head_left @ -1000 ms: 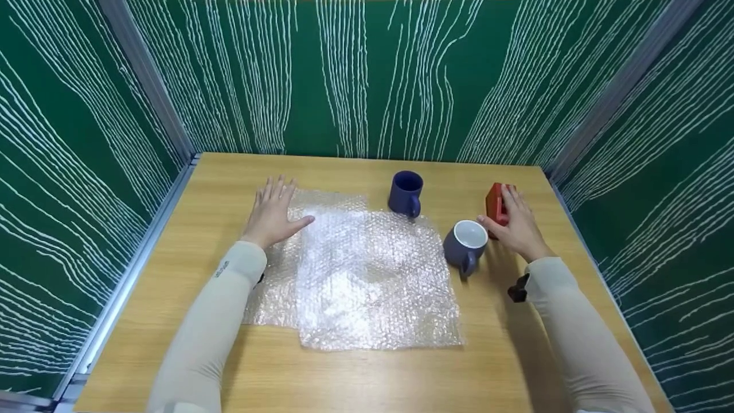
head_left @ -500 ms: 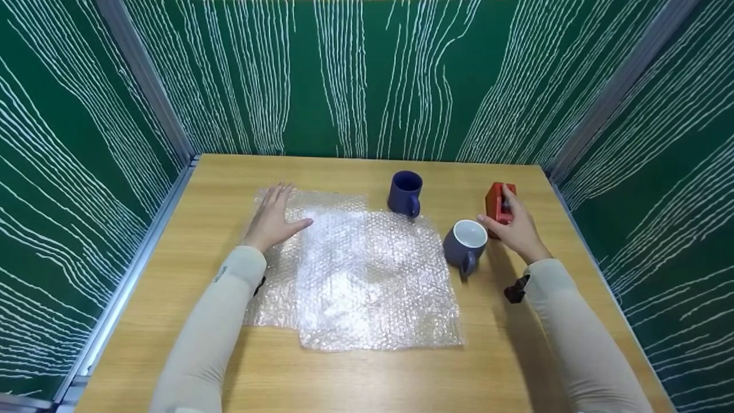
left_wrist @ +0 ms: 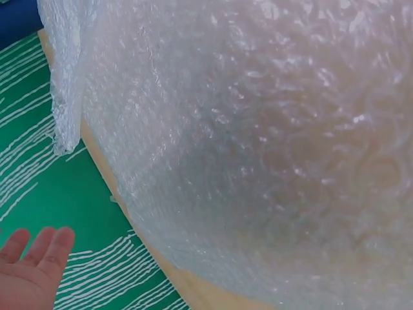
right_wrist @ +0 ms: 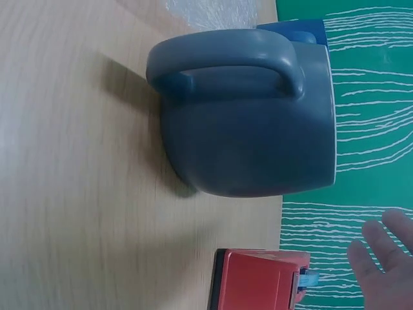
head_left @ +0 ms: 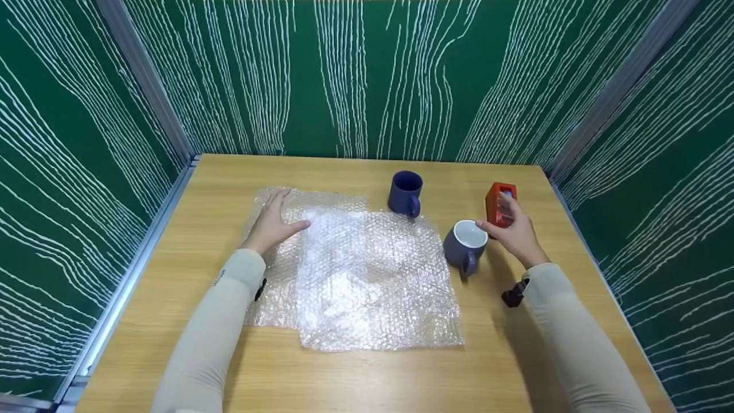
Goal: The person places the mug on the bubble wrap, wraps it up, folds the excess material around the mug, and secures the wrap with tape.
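Two overlapping sheets of bubble wrap [head_left: 373, 275] lie flat on the table. My left hand [head_left: 268, 229] is over the left part of the wrap, thumb apart from loosely bent fingers, holding nothing. A grey-blue mug [head_left: 459, 252] with a white inside stands upright at the wrap's right edge, its handle toward me. My right hand [head_left: 518, 232] is beside it with the thumb tip at the mug's rim and the fingers spread over a red tape dispenser [head_left: 493, 206]. In the right wrist view the fingers [right_wrist: 377, 258] show apart from both the mug [right_wrist: 251, 135] and the dispenser [right_wrist: 255, 284].
A dark blue mug [head_left: 401, 198] stands upright behind the wrap's far edge, handle toward the front right. The wooden table [head_left: 378, 378] ends at green walls [head_left: 309, 80] with white wavy lines. Metal posts [head_left: 152, 80] rise at the corners.
The fingers of my left hand have bent and drawn in over the wrap. My right fingers have pulled back a little from the dispenser, and the thumb has come to the mug's rim.
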{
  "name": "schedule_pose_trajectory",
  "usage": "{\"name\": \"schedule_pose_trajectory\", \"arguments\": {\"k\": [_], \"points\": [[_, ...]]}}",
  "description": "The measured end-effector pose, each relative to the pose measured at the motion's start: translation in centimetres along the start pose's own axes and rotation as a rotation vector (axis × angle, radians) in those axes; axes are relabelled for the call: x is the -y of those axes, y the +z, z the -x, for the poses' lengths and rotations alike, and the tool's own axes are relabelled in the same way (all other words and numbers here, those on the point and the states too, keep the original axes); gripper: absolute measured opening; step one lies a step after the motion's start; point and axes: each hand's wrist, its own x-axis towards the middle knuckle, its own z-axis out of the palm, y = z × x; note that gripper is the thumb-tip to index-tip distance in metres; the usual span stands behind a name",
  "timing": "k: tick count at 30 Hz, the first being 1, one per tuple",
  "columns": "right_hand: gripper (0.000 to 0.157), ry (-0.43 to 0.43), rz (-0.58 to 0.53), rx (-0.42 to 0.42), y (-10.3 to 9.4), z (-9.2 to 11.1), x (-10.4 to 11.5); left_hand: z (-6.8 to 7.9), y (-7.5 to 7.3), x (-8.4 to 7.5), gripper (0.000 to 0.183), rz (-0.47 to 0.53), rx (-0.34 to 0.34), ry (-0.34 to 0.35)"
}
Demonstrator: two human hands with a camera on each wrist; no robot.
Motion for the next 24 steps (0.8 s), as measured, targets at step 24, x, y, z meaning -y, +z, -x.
{"name": "schedule_pose_trajectory", "arguments": {"k": [24], "points": [[0.104, 0.009, 0.064, 0.076, 1.7, 1.0, -0.7, 0.9, 2.2, 1.1, 0.099, 0.115, 0.085, -0.108]]}}
